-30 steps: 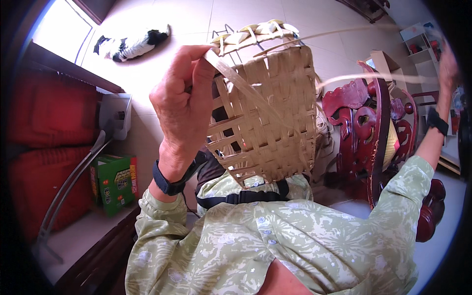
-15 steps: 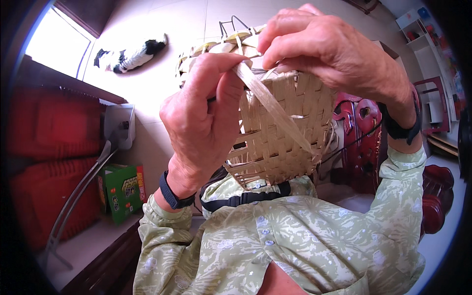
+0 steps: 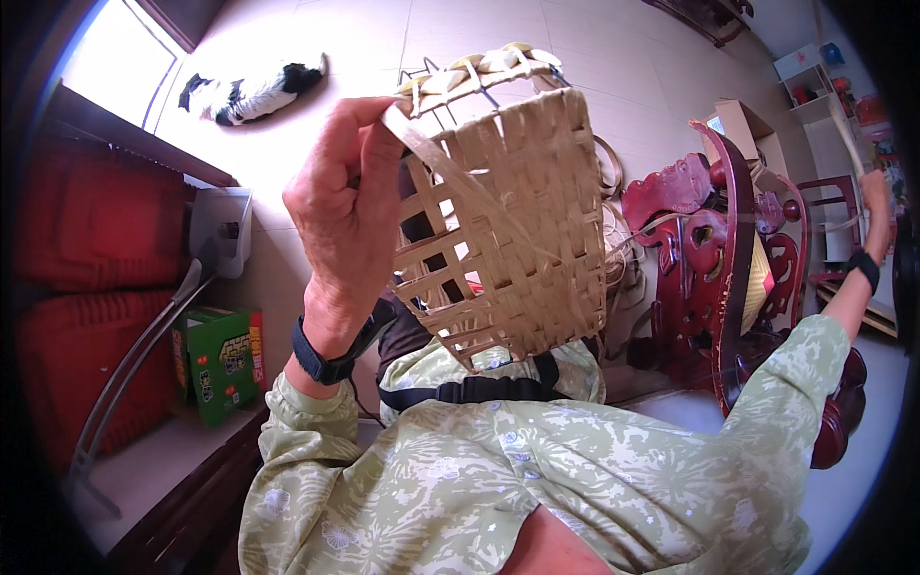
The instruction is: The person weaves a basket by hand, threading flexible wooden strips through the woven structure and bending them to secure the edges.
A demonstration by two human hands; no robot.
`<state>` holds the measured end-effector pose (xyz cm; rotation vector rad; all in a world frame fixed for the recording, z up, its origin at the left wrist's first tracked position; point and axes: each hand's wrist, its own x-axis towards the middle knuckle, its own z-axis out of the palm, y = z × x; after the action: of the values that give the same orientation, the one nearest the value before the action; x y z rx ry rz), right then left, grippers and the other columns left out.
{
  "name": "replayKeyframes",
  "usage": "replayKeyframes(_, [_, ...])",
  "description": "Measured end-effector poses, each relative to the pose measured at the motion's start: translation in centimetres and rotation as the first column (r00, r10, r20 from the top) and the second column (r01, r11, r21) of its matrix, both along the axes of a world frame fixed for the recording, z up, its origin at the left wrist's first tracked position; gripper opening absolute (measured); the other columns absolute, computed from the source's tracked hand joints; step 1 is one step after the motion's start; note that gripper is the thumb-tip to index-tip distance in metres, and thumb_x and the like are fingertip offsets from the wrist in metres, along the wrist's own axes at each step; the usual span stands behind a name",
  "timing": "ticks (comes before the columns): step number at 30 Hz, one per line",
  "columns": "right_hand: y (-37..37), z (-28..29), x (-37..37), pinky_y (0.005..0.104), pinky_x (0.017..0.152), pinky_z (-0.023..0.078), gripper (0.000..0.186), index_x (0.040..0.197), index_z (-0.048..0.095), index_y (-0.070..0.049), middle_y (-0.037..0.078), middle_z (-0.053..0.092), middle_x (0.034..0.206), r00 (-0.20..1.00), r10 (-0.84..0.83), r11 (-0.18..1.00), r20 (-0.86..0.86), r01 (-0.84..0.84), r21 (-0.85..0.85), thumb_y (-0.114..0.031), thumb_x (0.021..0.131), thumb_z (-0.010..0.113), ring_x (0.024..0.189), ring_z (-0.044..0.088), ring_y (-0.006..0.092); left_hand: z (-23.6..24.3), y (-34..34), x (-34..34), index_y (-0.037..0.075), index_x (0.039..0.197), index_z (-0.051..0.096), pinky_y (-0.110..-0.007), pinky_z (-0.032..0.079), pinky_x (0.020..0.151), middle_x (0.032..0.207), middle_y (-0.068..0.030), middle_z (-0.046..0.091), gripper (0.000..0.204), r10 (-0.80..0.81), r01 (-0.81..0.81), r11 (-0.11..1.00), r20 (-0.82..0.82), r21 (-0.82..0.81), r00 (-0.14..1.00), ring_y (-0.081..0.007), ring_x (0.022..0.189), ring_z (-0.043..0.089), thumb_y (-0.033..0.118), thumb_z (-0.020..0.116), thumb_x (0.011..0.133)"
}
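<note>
A woven basket (image 3: pixel 537 201) of flat tan strips rests against my lap, its closely woven side facing me and its left side more openly latticed. At its top left corner, my left hand (image 3: pixel 340 211) is closed, thumb and finger pinching a pale flat strip (image 3: pixel 436 158) that slants down across the weave. Thicker pale plaiting (image 3: pixel 479 67) runs along the far rim, with thin wire there. My right hand (image 3: pixel 875 206) is stretched out far to the right, closed around a long weaving strip (image 3: pixel 843 125) that rises above it; the fingers are small and partly blurred.
A carved dark-red wooden chair (image 3: pixel 733 259) stands close at right, with loose strips (image 3: pixel 623 259) between it and the basket. At left are red containers (image 3: pixel 105 230), a metal-legged grey stand (image 3: pixel 225 230) and a green box (image 3: pixel 220 364). A black-and-white animal (image 3: pixel 254 96) lies on the floor.
My right hand has left the basket rim and swung far out to the right with a strip. My left hand keeps its pinch, shifted slightly left, and more of the basket shows.
</note>
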<state>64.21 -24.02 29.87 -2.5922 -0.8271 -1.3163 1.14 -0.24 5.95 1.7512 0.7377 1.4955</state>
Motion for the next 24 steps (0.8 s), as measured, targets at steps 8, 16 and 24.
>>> replayKeyframes(8, [13.0, -9.6, -34.6, 0.0274, 0.085, 0.052, 0.027, 0.115, 0.074, -0.005, 0.004, 0.074, 0.102, 0.007, 0.733, 0.306, -0.680, -0.897, 0.320, -0.024, 0.105, 0.056, 0.092, 0.067, 0.0118, 2.0, -0.7, 1.9, 0.004, 0.108, 0.070, -0.019, 0.037, 0.051, 0.070, 0.0043, 0.061, 0.011, -0.049, 0.049, 0.986, -0.002, 0.161, 0.999, 0.0003, 0.060, 0.048, 0.007, 0.065, 0.099])
replayKeyframes(16, [13.6, -11.5, -47.5, 0.0234, 0.067, 0.049, 0.035, 0.098, 0.068, 0.000, 0.002, 0.070, 0.081, -0.366, 0.583, 0.193, -0.725, -0.805, 0.561, -0.034, 0.098, 0.068, 0.073, 0.064, 0.0090, 2.5, -1.3, 2.0, 0.007, 0.107, 0.073, -0.020, 0.045, 0.053, 0.082, -0.0004, 0.071, 0.013, -0.117, 0.116, 0.993, 0.167, 0.017, 0.979, -0.0012, 0.064, 0.058, 0.006, 0.070, 0.095])
replayKeyframes(24, [18.5, -9.9, -46.7, 0.0239, 0.060, 0.057, 0.027, 0.086, 0.071, 0.002, 0.008, 0.072, 0.075, -0.518, 0.574, 0.248, -0.635, -0.629, 0.737, -0.015, 0.103, 0.059, 0.064, 0.067, 0.0103, 1.2, -0.5, 1.4, 0.012, 0.098, 0.072, -0.030, 0.048, 0.054, 0.071, -0.0036, 0.069, 0.009, 0.022, -0.002, 0.984, -0.110, 0.178, 0.994, -0.0153, 0.058, 0.063, 0.018, 0.074, 0.092])
